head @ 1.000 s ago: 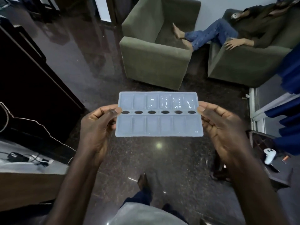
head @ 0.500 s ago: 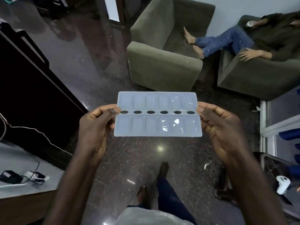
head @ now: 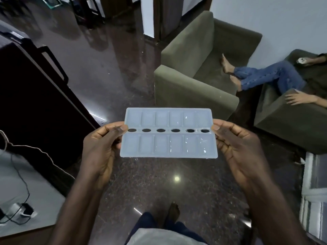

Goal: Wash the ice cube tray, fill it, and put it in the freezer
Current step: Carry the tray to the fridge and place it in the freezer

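A pale blue ice cube tray (head: pixel 168 133) is held level in front of me, above a dark polished floor. It has two rows of several compartments with glints of water in them, and a line of oval holes along its middle. My left hand (head: pixel 100 147) pinches the tray's left end, thumb on top. My right hand (head: pixel 238 145) pinches the right end the same way. No freezer can be made out.
A dark cabinet (head: pixel 35 96) stands at the left beside a counter with cables (head: pixel 21 183). Two olive armchairs (head: pixel 198 75) stand ahead; a person (head: pixel 276 76) lies across the right one. A doorway (head: pixel 146 15) opens at the back. My feet (head: pixel 174 213) are below.
I have walked forward and turned left: the armchairs and the person slid right in view, and the doorway came into sight. The tray stays level in both hands.
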